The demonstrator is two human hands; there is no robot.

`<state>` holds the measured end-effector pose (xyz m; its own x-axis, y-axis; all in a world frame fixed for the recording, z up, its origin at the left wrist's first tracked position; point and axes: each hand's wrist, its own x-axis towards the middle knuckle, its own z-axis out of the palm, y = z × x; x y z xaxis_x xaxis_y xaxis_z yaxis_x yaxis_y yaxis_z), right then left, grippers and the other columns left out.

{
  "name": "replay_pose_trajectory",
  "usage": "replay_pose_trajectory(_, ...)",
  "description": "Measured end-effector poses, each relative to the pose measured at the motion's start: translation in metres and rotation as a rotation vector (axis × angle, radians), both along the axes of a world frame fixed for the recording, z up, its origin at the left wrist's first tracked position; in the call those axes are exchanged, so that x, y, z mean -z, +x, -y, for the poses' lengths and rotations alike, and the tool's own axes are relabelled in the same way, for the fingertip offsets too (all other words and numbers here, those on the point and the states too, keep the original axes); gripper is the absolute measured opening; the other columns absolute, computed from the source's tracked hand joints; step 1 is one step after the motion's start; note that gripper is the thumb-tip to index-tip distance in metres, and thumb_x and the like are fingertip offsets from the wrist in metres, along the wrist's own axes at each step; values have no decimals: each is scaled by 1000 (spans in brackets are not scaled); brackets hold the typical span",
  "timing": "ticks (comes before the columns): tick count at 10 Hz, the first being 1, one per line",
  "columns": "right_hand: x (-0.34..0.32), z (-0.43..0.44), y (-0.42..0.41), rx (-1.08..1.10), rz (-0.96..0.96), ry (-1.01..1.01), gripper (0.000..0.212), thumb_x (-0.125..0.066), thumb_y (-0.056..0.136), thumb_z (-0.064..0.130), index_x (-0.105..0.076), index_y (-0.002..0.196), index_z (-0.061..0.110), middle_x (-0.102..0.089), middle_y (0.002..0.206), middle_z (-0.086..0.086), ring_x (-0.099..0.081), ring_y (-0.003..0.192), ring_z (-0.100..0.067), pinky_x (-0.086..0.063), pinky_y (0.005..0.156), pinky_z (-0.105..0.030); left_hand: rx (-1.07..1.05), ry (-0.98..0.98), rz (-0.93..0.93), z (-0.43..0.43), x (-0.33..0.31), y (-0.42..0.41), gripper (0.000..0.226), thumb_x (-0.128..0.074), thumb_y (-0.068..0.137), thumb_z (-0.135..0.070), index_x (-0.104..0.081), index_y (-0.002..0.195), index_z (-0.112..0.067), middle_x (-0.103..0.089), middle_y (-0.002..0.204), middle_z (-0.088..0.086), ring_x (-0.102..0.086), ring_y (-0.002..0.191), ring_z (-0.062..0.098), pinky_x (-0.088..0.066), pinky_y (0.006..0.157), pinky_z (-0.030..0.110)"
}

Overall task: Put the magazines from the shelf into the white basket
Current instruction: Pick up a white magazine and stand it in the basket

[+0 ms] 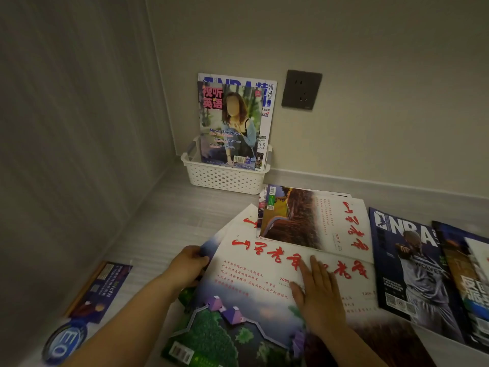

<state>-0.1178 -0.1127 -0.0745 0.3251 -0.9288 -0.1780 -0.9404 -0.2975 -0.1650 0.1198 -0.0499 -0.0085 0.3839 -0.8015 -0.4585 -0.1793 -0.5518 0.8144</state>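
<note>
Magazine [246,282]: white cover, red brush-script title, purple houses towards the foot.

- **Location:** on the shelf [169,215], nearest the person, overlapping a second issue [357,287] with the same title.
- **Left hand [189,263]:** fingers curled round the magazine's left edge, gripping it.
- **Right hand [317,292]:** laid flat on the cover with fingers straight, pressing down and grasping nothing.
- **Handling, as judged:** light, thin and floppy. The glossy cover is likely to slide against the issue beneath. Held by one edge alone it would probably sag and fan open. It is better taken along the bound edge, or with the hands on opposite sides, and kept closed.
- **Adjacent stock:** a landscape-cover issue [299,221] lies just beyond. A dark NBA magazine [412,260] lies to its right, and further copies [465,260] run off the frame.
- **Destination:** the white basket [225,178] stands in the far corner, well apart from both hands. It already holds a portrait-cover magazine [227,123] upright in front of an NBA issue [266,86], both leaning towards the wall. The new copy probably goes in on end at the front.
- **Other:** a wall socket [301,90] is right of the basket, and a blue leaflet [103,290] lies left of the left forearm.
</note>
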Motion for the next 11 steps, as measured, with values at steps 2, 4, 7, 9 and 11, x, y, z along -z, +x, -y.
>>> replay_pose_trajectory(2,2,0,-1,-11,25,-13,59,-16,93,46,12,142,25,12,155,-7,8,143,-23,8,114,-35,-45,99,-171,6,-5,0,21,-39,93,-17,-56,84,-7,-59,84,12,-56,80,25,-47,69,29)
replay_pose_trajectory(4,0,0,-1,9,70,0,59,-18,93,47,8,142,27,10,155,-5,7,143,-21,8,115,-34,326,48,127,18,-17,-13,30,-43,89,-5,-50,118,-9,-55,123,10,-52,102,20,-45,91,34)
replay_pose_trajectory(7,-27,-1,12,334,909,261,62,-63,81,19,-32,134,19,-46,135,-6,-47,118,-21,-40,97,-35,127,-363,-49,-6,-65,13,33,-44,84,11,-61,94,-15,-73,77,0,-68,67,10,-57,61,21)
replay_pose_trajectory(9,-61,9,34,286,1167,422,20,-51,88,29,-44,106,27,-58,107,12,-57,98,-2,-42,81,-16,-142,-656,-133,5,-93,32,35,-41,86,9,-57,102,-18,-73,64,-17,-67,60,-1,-56,57,14)
replay_pose_trajectory(11,-97,40,51,90,1156,408,21,-51,88,7,-64,100,19,-73,96,6,-65,92,-7,-51,68,-11,-278,-738,-147,32,-108,39,34,-42,89,2,-55,108,-23,-64,88,-9,-68,66,2,-58,61,21)
